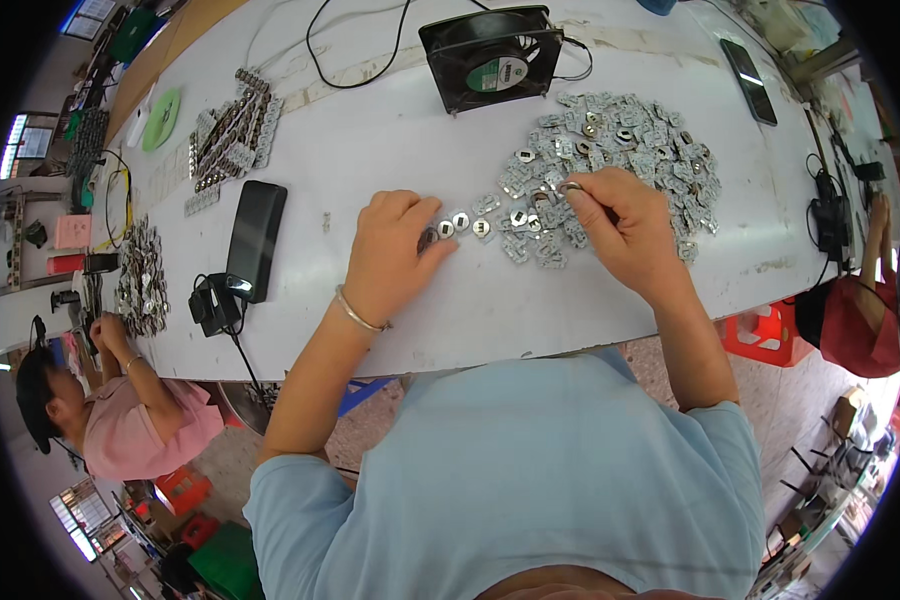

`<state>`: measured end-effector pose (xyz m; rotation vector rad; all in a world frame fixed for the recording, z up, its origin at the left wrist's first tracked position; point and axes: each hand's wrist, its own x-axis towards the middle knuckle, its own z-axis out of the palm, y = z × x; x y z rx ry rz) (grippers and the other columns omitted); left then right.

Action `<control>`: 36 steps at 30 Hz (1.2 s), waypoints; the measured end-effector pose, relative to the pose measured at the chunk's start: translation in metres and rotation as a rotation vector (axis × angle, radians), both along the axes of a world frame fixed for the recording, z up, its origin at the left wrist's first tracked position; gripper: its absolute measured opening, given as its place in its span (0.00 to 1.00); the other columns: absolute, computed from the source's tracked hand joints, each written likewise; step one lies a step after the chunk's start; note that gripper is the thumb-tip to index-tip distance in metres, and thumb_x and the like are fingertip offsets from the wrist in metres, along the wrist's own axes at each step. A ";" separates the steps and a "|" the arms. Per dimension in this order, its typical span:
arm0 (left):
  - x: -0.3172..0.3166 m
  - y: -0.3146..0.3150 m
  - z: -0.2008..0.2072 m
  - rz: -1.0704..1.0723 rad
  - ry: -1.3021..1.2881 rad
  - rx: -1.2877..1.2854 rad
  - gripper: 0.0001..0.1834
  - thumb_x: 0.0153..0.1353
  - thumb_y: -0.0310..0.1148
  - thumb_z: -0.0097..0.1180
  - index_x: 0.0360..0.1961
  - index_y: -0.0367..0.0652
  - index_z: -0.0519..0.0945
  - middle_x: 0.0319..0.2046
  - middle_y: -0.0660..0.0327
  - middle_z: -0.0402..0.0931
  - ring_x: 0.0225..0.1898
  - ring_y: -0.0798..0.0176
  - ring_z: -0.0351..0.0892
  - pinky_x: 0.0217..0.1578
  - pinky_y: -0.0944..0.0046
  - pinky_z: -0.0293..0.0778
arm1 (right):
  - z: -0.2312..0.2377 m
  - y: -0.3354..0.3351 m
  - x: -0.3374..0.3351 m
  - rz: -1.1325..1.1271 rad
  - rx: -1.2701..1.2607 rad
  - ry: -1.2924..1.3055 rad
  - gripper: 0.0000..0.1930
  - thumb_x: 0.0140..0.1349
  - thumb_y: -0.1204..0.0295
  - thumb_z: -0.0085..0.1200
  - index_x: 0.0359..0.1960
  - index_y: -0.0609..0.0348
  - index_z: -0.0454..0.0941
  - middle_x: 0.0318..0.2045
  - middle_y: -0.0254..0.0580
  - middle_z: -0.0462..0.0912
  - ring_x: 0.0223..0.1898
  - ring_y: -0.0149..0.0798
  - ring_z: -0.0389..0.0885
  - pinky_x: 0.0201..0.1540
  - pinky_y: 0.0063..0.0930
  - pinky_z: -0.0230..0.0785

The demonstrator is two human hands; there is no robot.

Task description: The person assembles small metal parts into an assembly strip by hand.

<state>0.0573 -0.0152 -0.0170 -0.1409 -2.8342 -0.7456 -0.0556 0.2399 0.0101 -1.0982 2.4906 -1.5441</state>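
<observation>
My left hand (395,245) rests on the white table, thumb and forefinger curled around a small round metal part (428,239). From there a short line of similar round parts (446,229) with dark slots runs toward a large heap of small silvery metal pieces (640,150). Over the near left edge of that heap, my right hand (625,225) pinches another small round metal part (569,187) between thumb and forefinger. My fingers partly cover both held parts, so their exact kind cannot be made out.
A black fan (492,60) stands beyond the heap. Left of my left arm lies a black oblong box (256,240) beside a black adapter (213,303). Stacked metal strips (235,135) are farther back; a phone (748,80) lies far right. Other people sit at both sides.
</observation>
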 end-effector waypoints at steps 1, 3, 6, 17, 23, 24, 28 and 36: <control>-0.001 0.003 -0.002 0.002 0.007 0.014 0.19 0.46 0.31 0.67 0.40 0.38 0.80 0.37 0.54 0.77 0.43 0.50 0.73 0.46 0.55 0.69 | 0.002 -0.002 0.001 0.003 0.000 0.000 0.06 0.60 0.76 0.57 0.37 0.64 0.81 0.23 0.42 0.77 0.24 0.38 0.73 0.29 0.29 0.66; -0.003 0.004 0.000 -0.012 0.029 0.014 0.17 0.46 0.30 0.67 0.39 0.38 0.79 0.36 0.54 0.77 0.41 0.50 0.73 0.45 0.55 0.69 | 0.005 -0.005 0.002 0.025 0.032 0.025 0.06 0.60 0.76 0.58 0.36 0.64 0.81 0.23 0.42 0.76 0.24 0.40 0.73 0.29 0.30 0.67; 0.000 0.002 0.006 0.000 0.006 0.006 0.13 0.47 0.27 0.66 0.34 0.38 0.76 0.33 0.56 0.77 0.37 0.52 0.74 0.42 0.57 0.70 | 0.005 -0.010 0.002 0.023 -0.001 0.018 0.05 0.60 0.75 0.58 0.36 0.64 0.81 0.23 0.42 0.77 0.24 0.39 0.74 0.29 0.29 0.67; -0.001 0.018 0.029 -0.140 0.178 0.281 0.14 0.49 0.20 0.67 0.34 0.38 0.74 0.38 0.53 0.81 0.29 0.63 0.79 0.31 0.67 0.75 | 0.010 -0.044 0.024 0.174 -0.107 -0.726 0.10 0.63 0.71 0.55 0.28 0.66 0.80 0.17 0.33 0.72 0.21 0.23 0.65 0.24 0.23 0.59; -0.010 0.022 0.029 -0.143 0.240 0.188 0.29 0.48 0.22 0.69 0.53 0.38 0.74 0.39 0.52 0.81 0.32 0.58 0.81 0.33 0.63 0.77 | 0.009 -0.045 0.021 0.157 -0.059 -0.652 0.11 0.63 0.70 0.54 0.29 0.66 0.81 0.16 0.32 0.72 0.20 0.23 0.64 0.23 0.24 0.59; -0.011 0.022 0.028 -0.160 0.224 0.119 0.29 0.47 0.22 0.69 0.53 0.38 0.74 0.37 0.52 0.80 0.31 0.56 0.80 0.32 0.63 0.76 | 0.010 -0.045 0.021 0.153 -0.046 -0.650 0.11 0.63 0.70 0.54 0.29 0.66 0.81 0.16 0.33 0.73 0.20 0.23 0.65 0.23 0.24 0.59; -0.017 0.032 0.039 -0.208 0.203 -0.018 0.30 0.45 0.21 0.67 0.53 0.38 0.74 0.33 0.53 0.79 0.29 0.53 0.78 0.30 0.61 0.74 | 0.002 -0.045 0.016 0.163 -0.004 -0.664 0.11 0.63 0.69 0.54 0.30 0.67 0.81 0.16 0.35 0.73 0.20 0.24 0.66 0.23 0.25 0.60; -0.023 0.044 0.035 -0.211 0.190 0.082 0.24 0.49 0.25 0.64 0.50 0.39 0.75 0.29 0.55 0.78 0.29 0.53 0.77 0.30 0.60 0.73 | 0.001 -0.039 0.010 0.116 0.088 -0.675 0.11 0.61 0.69 0.56 0.29 0.66 0.81 0.17 0.35 0.75 0.21 0.26 0.67 0.25 0.26 0.61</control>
